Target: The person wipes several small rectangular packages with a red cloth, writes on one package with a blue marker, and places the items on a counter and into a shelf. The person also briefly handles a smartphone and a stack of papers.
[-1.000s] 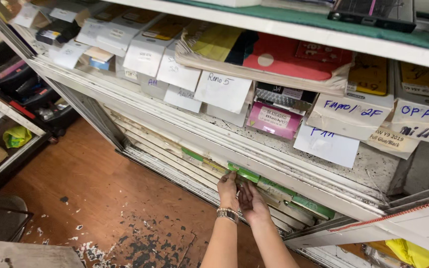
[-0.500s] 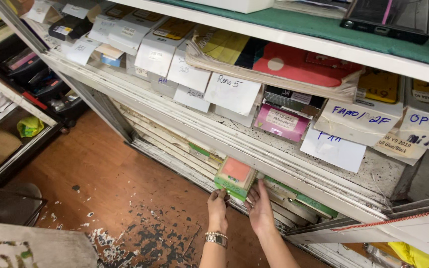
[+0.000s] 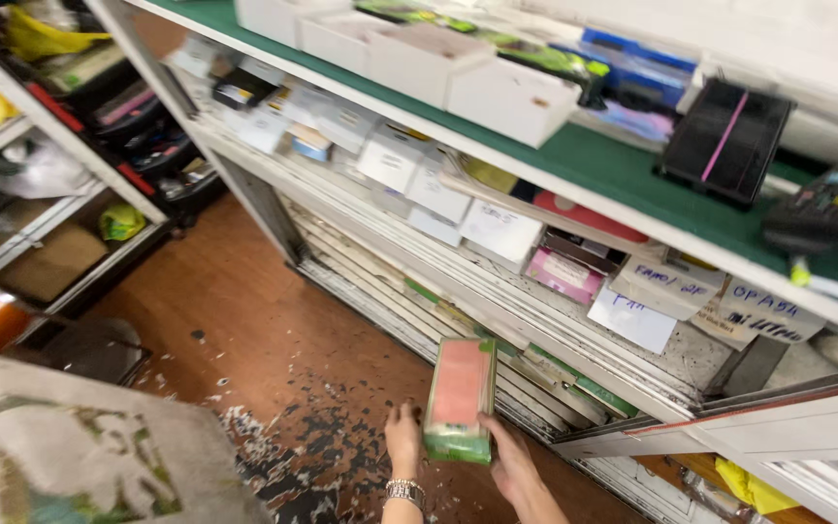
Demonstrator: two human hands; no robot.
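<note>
Pink-green box (image 3: pixel 460 398) held between left hand (image 3: pixel 403 439), right hand (image 3: pixel 508 456).

Open wooden floor (image 3: pixel 244 301) leftward; packed low shelf rows (image 3: pixel 535 359) close on the right.

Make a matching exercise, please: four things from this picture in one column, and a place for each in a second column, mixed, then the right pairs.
Things
1. green box with pink top
2. wristwatch
3. black tray with pink line
4. white box

Places
A. on the left wrist
B. on the green shelf, at its right part
C. between the left hand and the right hand, above the wooden floor
D. at the front edge of the green shelf, near its middle

Pairs: 1-C, 2-A, 3-B, 4-D
</note>
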